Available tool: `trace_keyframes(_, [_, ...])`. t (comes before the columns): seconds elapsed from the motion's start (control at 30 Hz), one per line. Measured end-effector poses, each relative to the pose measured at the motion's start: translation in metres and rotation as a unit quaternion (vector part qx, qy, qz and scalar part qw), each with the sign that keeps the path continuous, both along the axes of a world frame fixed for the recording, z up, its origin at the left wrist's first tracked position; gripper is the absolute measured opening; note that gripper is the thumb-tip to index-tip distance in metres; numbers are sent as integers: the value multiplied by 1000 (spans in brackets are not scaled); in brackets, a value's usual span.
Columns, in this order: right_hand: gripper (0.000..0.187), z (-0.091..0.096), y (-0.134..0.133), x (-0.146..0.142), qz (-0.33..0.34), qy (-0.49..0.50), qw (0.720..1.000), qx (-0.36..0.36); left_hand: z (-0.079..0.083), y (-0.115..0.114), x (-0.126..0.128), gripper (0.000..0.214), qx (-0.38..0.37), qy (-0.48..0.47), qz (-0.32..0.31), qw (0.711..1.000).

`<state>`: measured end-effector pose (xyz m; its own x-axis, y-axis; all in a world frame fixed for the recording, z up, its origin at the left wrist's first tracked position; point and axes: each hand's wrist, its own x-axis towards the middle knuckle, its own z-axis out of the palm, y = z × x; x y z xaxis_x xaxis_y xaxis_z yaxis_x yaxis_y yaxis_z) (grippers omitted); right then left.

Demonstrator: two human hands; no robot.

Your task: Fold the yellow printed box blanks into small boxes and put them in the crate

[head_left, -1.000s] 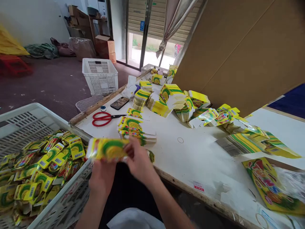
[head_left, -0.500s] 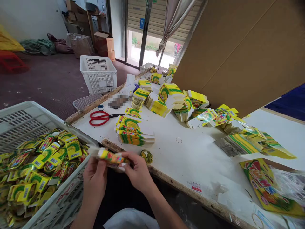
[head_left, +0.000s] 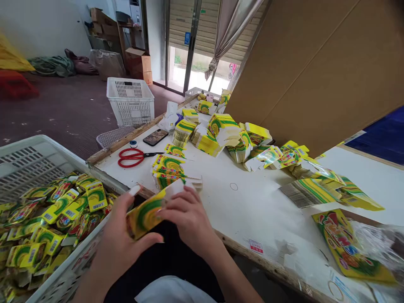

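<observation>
Over my lap, a small yellow-and-green printed carton (head_left: pixel 148 212) lies tilted between my hands, its white flap at the upper right end. My right hand (head_left: pixel 192 219) has its fingers closed on that end. Around the carton's left end, my left hand (head_left: pixel 121 237) is spread, thumb and forefinger stretched out past its edges; its other fingers are hidden. Just beyond, a stack of flat printed cartons (head_left: pixel 168 168) lies on the white table (head_left: pixel 221 202). Red-handled scissors (head_left: pixel 131 158) rest beside the stack.
At my left stands a white crate (head_left: pixel 41 145) filled with small yellow cartons (head_left: pixel 58 208). A phone (head_left: pixel 155 137), bundles of flat cartons (head_left: pixel 206 141) and a rubber band (head_left: pixel 233 186) lie on the table. A large printed box (head_left: pixel 347 248) with clear plastic sits right. Behind rises a brown board (head_left: pixel 303 63).
The carton has turned so its broad swirl-printed face and white flap show. My left hand has opened out around it, and my right hand has shifted up onto its flap end.
</observation>
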<state>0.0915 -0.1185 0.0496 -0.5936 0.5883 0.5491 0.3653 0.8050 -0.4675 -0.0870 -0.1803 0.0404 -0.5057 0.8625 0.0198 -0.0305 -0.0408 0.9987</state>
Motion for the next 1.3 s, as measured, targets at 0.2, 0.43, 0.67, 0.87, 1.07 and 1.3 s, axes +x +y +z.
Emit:
trace_keyframes(0.2, [66,-21,-14,-14,-82,176,967,-166,-20,7,12,66,-99,134,-57,984])
trace_keyframes(0.43, [60,-36,-12,-27,97,310,729,-603,-29,2,26,70,-59,128,-100,985])
trace_keyframes(0.67, [64,-40,-9,-25,80,245,787,-561,-32,1,24,47,-45,160,-159,973])
trace_keyframes(0.87, [66,-32,-21,-21,71,34,952,-297,-49,9,24,47,-81,50,-90,991])
trace_keyframes(1.07, [58,-48,-13,-19,-4,99,969,-227,-49,8,22,56,-59,105,-40,992])
trace_keyframes(1.3, [62,-33,-5,-4,52,-60,969,-234,-29,5,1,49,-53,203,-45,977])
